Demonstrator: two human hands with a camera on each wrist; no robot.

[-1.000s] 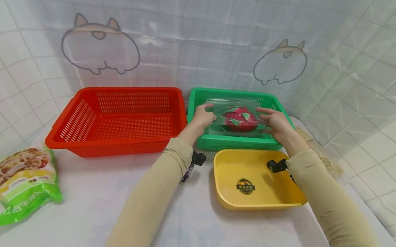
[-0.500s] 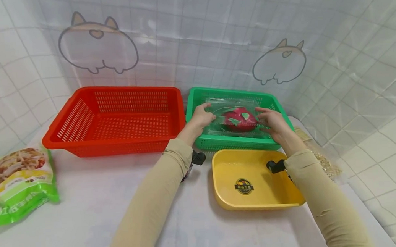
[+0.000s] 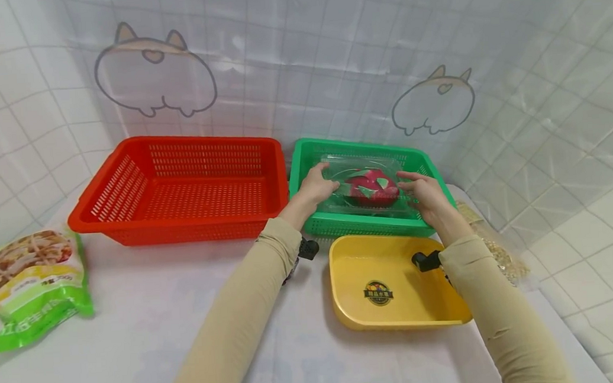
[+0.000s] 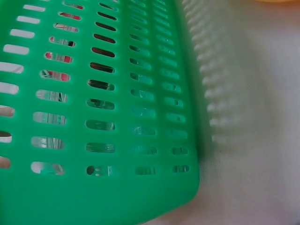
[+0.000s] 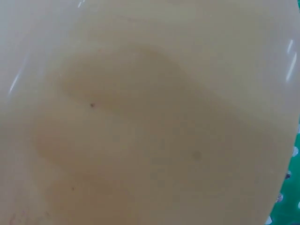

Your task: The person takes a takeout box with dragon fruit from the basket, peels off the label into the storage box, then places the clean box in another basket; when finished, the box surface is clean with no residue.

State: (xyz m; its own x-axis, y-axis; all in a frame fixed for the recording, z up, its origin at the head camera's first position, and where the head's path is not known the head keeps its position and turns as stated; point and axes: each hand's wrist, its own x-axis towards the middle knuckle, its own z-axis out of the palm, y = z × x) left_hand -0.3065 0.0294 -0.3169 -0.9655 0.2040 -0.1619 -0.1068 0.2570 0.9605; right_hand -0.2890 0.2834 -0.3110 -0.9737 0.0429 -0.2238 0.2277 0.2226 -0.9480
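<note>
A clear plastic clamshell box (image 3: pixel 358 162) lies in the green slotted basket (image 3: pixel 362 225), with a red dragon fruit (image 3: pixel 374 189) inside it. At the box's left end, my left hand (image 3: pixel 312 191) holds it with the thumb over the edge. The right end is held by my right hand (image 3: pixel 431 197), whose index finger reaches along the top. Some fingers of both hands are hidden. In the left wrist view the green basket's wall (image 4: pixel 103 197) fills most of the picture, with red showing through its slots. Only the yellow tub (image 5: pixel 150 93) dominates the right wrist view.
A red slotted basket (image 3: pixel 197 230) stands left of the green one. The yellow tub with a round label sits in front, under my right wrist. A green food bag (image 3: pixel 35 279) lies far left. A clear bag of grainy pieces (image 3: pixel 503 258) is partly behind my right sleeve.
</note>
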